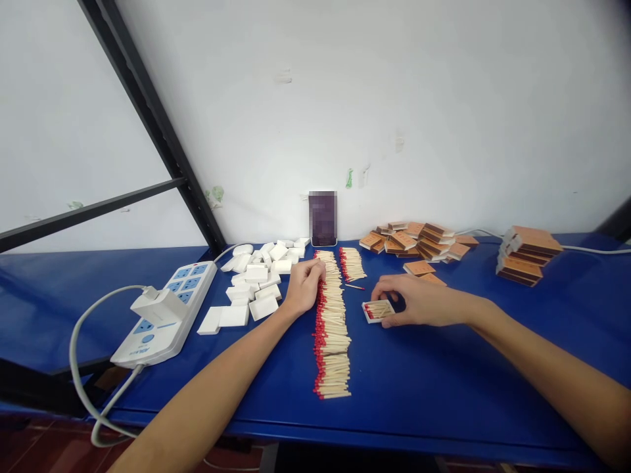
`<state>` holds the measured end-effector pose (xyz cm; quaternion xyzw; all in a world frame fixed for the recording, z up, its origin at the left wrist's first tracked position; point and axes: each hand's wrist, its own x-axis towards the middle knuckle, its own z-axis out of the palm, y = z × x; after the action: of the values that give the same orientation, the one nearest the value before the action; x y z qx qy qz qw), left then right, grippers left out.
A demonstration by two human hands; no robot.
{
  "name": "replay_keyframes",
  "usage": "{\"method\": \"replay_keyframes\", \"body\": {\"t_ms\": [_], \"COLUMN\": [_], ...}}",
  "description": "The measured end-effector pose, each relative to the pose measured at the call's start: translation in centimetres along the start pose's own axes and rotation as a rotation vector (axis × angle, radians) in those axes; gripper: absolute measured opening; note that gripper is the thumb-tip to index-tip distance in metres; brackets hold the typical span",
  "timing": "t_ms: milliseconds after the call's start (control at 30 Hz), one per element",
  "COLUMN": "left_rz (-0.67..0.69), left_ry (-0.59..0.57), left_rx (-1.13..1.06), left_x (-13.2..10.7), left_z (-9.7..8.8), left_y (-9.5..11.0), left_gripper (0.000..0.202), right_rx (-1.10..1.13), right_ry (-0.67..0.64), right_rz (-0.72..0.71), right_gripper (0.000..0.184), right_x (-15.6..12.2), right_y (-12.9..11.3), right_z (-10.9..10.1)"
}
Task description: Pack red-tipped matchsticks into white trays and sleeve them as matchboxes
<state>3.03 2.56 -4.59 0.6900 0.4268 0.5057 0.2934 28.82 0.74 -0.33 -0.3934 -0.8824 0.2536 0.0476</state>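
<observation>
My right hand (414,300) grips a small white matchbox tray (365,313) by its right end, thumb at the near side and fingers at the far side. Red-tipped matches (378,309) lie inside the tray. My left hand (306,284) has its fingers curled together at the left edge of a long row of loose matches (333,328), by the red heads; what its fingertips hold is hidden. A shorter batch of matches (351,265) lies to the right of the row's far end. One single match (355,286) sits between that batch and the tray.
Several white inner trays (256,273) are heaped on the left. Orange matchbox sleeves (419,242) form a loose pile at the back right, with a stack of boxes (530,253) farther right. A power strip (167,315) with cables lies left. A phone (323,219) leans against the wall.
</observation>
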Motion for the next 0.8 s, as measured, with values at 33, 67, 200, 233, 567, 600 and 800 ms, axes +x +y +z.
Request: {"method": "replay_keyframes", "body": {"t_ms": [33,67,200,233,567,600,800], "left_rz": [0.001,0.002,0.002,0.002,0.001,0.001,0.0], "left_ry": [0.0,-0.001,-0.006,-0.006,-0.022,-0.024,-0.032], "left_rx": [0.0,0.0,0.009,0.011,0.012,0.016,0.031], "left_x": [0.0,0.0,0.0,0.0,-0.1,-0.1,-0.2], "left_z": [0.0,0.0,0.0,0.0,0.1,0.1,0.1], "left_y": [0.0,-0.1,-0.1,-0.1,0.1,0.1,0.1], "left_gripper": [0.042,0.041,0.041,0.041,0.041,0.041,0.042], "right_rx": [0.002,0.007,0.036,0.035,0.026,0.026,0.041], "right_ry": [0.002,0.006,0.009,0.007,0.023,0.032,0.076], "right_rz": [-0.003,-0.009,-0.066,-0.075,-0.096,-0.099,-0.133], "right_gripper": [0.044,0.046,0.046,0.043,0.023,0.023,0.028], "right_x": [-0.1,-0.1,-0.5,-0.5,-0.1,-0.1,0.5], "right_y": [0.0,0.0,-0.5,-0.6,-0.3,-0.2,0.5], "right_z": [0.0,0.0,-0.3,-0.3,0.4,0.4,0.7]}}
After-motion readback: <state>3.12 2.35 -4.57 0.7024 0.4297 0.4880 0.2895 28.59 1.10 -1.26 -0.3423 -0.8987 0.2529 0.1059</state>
